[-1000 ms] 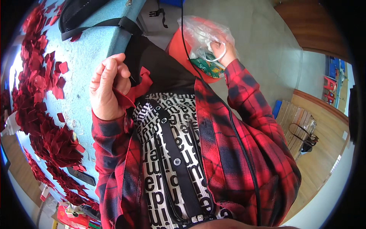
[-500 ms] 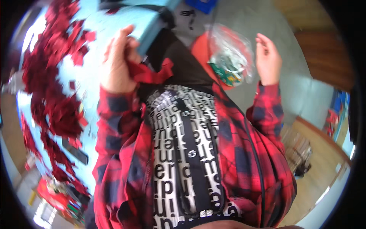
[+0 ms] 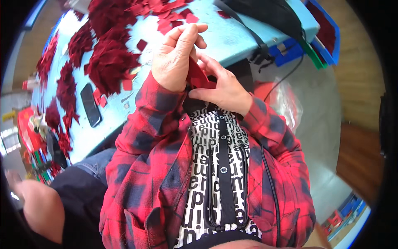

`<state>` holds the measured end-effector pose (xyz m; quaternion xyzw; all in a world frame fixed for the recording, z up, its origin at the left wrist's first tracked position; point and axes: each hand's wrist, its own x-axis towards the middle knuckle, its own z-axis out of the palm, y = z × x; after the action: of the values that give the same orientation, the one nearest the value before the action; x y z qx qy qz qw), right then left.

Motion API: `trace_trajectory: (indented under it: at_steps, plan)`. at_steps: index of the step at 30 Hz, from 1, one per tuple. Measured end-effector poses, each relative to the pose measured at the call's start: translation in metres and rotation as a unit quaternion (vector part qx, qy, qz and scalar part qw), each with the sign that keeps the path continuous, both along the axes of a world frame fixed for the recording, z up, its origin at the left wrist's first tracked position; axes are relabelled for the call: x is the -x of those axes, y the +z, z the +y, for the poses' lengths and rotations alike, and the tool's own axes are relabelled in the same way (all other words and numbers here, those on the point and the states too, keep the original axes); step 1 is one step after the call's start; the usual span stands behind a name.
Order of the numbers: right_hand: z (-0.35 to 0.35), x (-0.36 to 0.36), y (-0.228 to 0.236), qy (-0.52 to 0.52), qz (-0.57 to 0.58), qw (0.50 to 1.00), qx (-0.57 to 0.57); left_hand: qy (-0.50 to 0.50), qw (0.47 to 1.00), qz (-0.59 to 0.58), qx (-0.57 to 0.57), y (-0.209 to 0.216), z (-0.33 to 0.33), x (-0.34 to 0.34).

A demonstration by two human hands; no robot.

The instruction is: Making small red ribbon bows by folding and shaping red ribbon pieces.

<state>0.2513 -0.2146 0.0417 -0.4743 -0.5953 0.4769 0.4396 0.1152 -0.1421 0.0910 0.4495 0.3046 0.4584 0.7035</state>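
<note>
Dark red cloth pieces hang from my left hand, whose fingers are bent together at the table's near edge. My right hand is beside it, with thumb and fingers closed around the lower part of the same cloth. Some fingertips of both hands are hidden behind the cloth and each other. Left of my hands, a large heap of layered dark red cloth pieces lies on the light blue table. Small loose red squares are scattered near it.
A black phone lies on the table by the heap. A black bag with straps is at the far edge. Blue bins stand beyond the table. A clear plastic bag is right of me. Another person's arm is at lower left.
My right hand has come in from the right and closed on the red cloth by my left hand. The view has turned left, bringing another person's arm into sight.
</note>
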Motion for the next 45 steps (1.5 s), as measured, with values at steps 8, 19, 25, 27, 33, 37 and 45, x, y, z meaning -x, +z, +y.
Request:
trace_trajectory:
  at_steps: [8, 19, 25, 27, 33, 37, 45]
  plan:
    - [0.030, 0.008, 0.006, 0.174, 0.250, 0.934, 0.185, 0.165, 0.985, 0.045, -0.023, -0.011, -0.002, 0.041]
    - [0.067, 0.057, 0.010, 0.145, 0.078, 0.978, 0.131, 0.321, 0.940, 0.067, -0.096, -0.026, 0.009, 0.073]
    - [0.095, 0.075, 0.023, 0.156, 0.021, 0.982, 0.104, 0.336, 0.937, 0.054, -0.071, -0.027, 0.026, 0.093]
    - [0.106, 0.077, 0.025, 0.171, 0.045, 0.970, 0.169, 0.328, 0.942, 0.052, -0.047, -0.028, 0.032, 0.100]
    - [0.139, 0.080, 0.027, 0.192, 0.058, 0.946, 0.257, 0.237, 0.966, -0.009, 0.100, -0.030, 0.043, 0.135]
    - [0.157, 0.080, 0.030, 0.220, 0.049, 0.931, 0.288, 0.181, 0.977, -0.002, 0.112, -0.031, 0.044, 0.153]
    - [0.181, 0.067, 0.036, 0.268, -0.015, 0.914, 0.305, 0.182, 0.971, 0.066, 0.143, -0.029, 0.035, 0.154]
